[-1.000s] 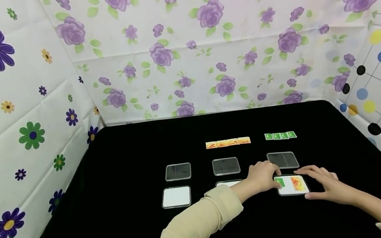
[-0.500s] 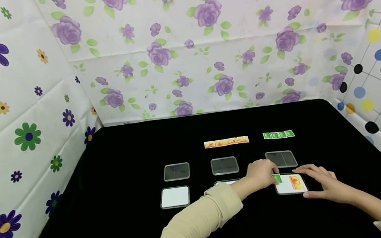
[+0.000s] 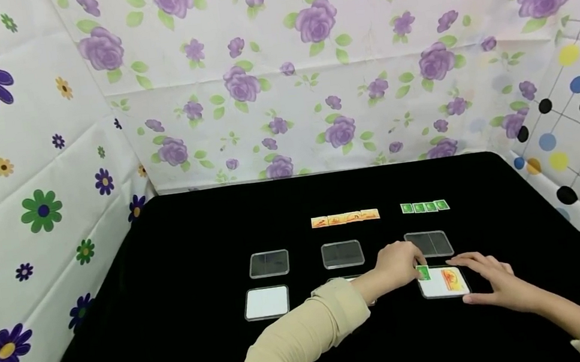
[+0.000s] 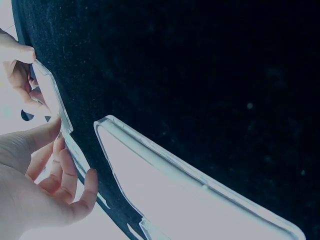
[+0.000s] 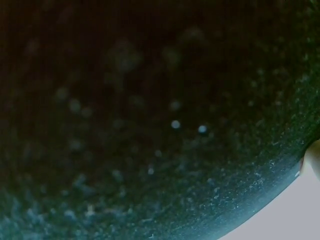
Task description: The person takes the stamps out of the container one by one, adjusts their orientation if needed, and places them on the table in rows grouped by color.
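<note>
In the head view my left hand [image 3: 399, 264] pinches a small green picture card [image 3: 423, 274] at the left end of a white-bottomed clear case [image 3: 436, 288]. An orange picture card [image 3: 452, 279] lies at that case's right end. My right hand [image 3: 500, 283] holds the right end, thumb by the near corner and forefinger by the far one. In the left wrist view my left hand [image 4: 47, 185] bends its fingers towards the thumb beside the case edge [image 4: 52, 95], facing my right hand [image 4: 20, 75]. The right wrist view shows mostly black cloth.
Three clear lids [image 3: 269, 264] stand in a row behind the cases. Another white-bottomed case [image 3: 267, 303] lies left; my left forearm partly covers a middle one [image 3: 340, 279]. Farther back are a strip of orange cards [image 3: 345, 218] and a row of green cards [image 3: 425, 207].
The green card has shifted slightly up and left towards the case's far left corner, between my left fingers. My right hand keeps its place at the case.
</note>
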Action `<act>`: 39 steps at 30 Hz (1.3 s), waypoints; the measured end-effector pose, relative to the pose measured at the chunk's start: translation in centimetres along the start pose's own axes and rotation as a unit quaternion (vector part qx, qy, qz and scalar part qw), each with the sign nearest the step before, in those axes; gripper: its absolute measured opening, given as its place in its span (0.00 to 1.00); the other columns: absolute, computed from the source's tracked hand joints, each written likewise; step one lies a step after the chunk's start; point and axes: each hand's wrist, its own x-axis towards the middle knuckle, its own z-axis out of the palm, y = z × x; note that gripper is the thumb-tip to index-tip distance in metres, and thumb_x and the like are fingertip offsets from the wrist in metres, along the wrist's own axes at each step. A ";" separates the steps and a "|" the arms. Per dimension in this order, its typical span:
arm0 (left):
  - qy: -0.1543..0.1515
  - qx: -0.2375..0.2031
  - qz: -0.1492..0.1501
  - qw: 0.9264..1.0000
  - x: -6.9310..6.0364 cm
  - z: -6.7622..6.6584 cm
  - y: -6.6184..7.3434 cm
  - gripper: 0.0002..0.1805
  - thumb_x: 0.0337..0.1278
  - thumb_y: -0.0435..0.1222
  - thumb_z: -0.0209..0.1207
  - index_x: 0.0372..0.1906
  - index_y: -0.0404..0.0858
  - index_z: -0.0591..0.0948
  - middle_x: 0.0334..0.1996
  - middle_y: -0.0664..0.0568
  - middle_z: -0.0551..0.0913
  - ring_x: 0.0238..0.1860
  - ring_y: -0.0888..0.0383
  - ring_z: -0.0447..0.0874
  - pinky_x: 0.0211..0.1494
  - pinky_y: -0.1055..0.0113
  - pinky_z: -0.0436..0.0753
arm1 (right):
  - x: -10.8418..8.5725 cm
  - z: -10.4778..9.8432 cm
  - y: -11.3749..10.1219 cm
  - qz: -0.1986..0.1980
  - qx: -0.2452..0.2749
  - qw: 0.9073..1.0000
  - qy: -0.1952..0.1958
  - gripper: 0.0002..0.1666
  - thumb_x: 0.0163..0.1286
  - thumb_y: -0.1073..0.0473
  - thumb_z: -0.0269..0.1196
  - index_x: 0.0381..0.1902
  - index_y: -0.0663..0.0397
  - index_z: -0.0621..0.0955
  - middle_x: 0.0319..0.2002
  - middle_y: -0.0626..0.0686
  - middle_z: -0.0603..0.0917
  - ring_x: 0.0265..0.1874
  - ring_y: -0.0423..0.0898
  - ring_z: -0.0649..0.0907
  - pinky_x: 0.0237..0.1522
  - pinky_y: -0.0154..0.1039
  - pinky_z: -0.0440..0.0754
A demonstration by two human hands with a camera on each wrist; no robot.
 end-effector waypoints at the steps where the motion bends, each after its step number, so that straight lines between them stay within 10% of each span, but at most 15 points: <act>1: 0.002 -0.002 0.002 1.000 0.0 0.1 0.0 0.10 0.49 0.37 0.67 0.39 0.50 0.87 0.30 0.63 0.85 0.27 0.73 0.74 0.26 0.80 0.67 | 0.0 0.0 0.0 0.002 -0.001 1.000 0.001 0.38 0.53 0.50 0.71 0.61 0.49 0.70 0.58 0.56 0.69 0.42 0.38 0.64 0.37 0.41 0.56; 25: 0.055 -0.051 0.026 0.997 0.6 -0.4 -0.7 0.05 0.57 0.34 0.61 0.33 0.45 0.87 0.32 0.60 0.87 0.26 0.71 0.78 0.24 0.82 0.67 | -0.2 0.3 0.2 -0.008 0.016 1.000 0.007 0.38 0.55 0.52 0.70 0.62 0.51 0.69 0.59 0.56 0.68 0.43 0.34 0.62 0.38 0.43 0.55; 39: -0.001 -0.046 0.012 0.999 1.2 -1.1 -1.2 0.04 0.57 0.36 0.62 0.31 0.43 0.86 0.31 0.58 0.87 0.26 0.68 0.78 0.28 0.80 0.70 | -0.3 0.1 0.2 -0.004 0.026 1.000 0.000 0.38 0.55 0.53 0.70 0.63 0.51 0.69 0.60 0.58 0.68 0.45 0.44 0.66 0.40 0.46 0.56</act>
